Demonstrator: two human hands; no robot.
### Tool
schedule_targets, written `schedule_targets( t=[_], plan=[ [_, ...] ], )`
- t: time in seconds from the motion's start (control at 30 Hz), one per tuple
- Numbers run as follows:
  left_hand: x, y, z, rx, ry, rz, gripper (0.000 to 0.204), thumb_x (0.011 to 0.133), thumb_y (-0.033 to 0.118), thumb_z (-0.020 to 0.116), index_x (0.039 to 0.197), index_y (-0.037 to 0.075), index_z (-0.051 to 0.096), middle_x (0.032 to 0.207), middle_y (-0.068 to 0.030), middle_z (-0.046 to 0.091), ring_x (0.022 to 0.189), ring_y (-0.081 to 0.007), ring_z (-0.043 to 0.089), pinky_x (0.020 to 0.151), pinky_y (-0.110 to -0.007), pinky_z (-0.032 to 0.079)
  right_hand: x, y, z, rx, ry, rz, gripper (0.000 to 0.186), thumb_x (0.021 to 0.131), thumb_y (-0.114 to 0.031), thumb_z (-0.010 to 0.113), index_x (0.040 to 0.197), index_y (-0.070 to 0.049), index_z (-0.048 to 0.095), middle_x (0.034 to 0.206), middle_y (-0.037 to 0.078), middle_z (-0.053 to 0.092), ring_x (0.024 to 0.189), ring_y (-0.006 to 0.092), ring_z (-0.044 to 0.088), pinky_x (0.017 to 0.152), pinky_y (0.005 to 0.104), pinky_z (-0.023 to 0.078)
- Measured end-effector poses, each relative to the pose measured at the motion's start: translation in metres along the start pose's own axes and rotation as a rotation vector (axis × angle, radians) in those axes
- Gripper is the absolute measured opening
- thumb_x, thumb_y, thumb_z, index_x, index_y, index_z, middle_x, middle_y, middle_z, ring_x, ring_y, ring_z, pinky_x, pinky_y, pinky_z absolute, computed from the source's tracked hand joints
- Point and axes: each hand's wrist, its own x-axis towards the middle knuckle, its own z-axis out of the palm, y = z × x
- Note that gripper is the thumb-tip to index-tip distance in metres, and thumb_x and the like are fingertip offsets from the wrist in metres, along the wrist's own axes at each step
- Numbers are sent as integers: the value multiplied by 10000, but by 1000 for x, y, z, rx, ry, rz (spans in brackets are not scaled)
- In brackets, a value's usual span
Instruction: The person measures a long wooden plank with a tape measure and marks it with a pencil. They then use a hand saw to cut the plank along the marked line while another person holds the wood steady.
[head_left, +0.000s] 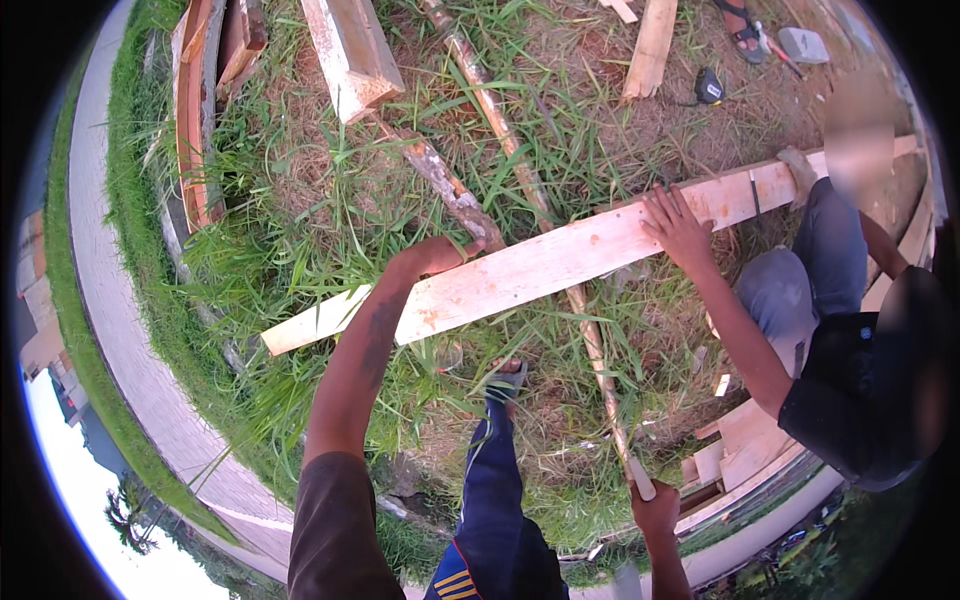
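A long pale wooden plank (pixel 560 256) lies slantwise over the grass, with the end of another board (pixel 315 322) showing beyond its left end. At the plank's far edge, my left hand (pixel 440 256) is closed on the wood; its fingers are partly hidden. My right hand (pixel 656 510), low in the view, is wrapped round a pale handle (pixel 641 480). The rest of that tool cannot be made out clearly. A co-worker's hand (pixel 682 228) rests flat on the plank, right of my left hand. A thin dark strip (pixel 755 192) crosses the plank farther right.
Long poles (pixel 590 340) run beneath the plank. A thick beam (pixel 352 70) and reddish boards (pixel 192 120) lie far left. A black tape measure (pixel 709 87) and grey block (pixel 803 45) sit far right. The co-worker (pixel 850 390) crouches at right; scrap boards (pixel 750 440) lie behind.
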Motion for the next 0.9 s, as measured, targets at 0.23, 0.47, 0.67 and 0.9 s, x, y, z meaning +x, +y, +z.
schedule_targets(
  t=[0.23, 0.47, 0.67, 0.9],
  plan=[
    [59, 106, 41, -157, 137, 336, 707, 906, 685, 670, 1242, 65, 708, 1141, -138, 747, 1055, -254, 684, 938, -385, 514, -11, -24, 16, 55, -131, 49, 307, 837, -378, 802, 854, -72, 782, 723, 239, 693, 725, 470, 694, 675, 545, 566],
    [104, 179, 62, -264, 246, 520, 593, 874, 524, 780, 1224, 51, 706, 1056, -131, 746, 957, -280, 688, 873, -397, 533, -19, -38, 37, 68, -169, 113, 332, 821, -409, 809, 901, -87, 804, 791, 232, 722, 787, 443, 718, 725, 542, 581],
    [88, 126, 60, -128, 481, 596, 466, 857, 492, 797, 1002, 53, 733, 863, -116, 731, 782, -248, 689, 740, -387, 533, -24, -36, 30, 93, -218, 182, 348, 836, -441, 779, 922, -104, 802, 855, 220, 743, 844, 440, 727, 772, 532, 594],
    [-27, -57, 8, 85, 454, 84, 536, 873, 496, 794, 1023, -17, 747, 963, -173, 781, 932, -297, 760, 857, -409, 583, -24, 5, 7, 147, -67, 175, 355, 846, -449, 738, 958, -118, 803, 847, 214, 744, 817, 434, 733, 774, 528, 601]
  ],
)
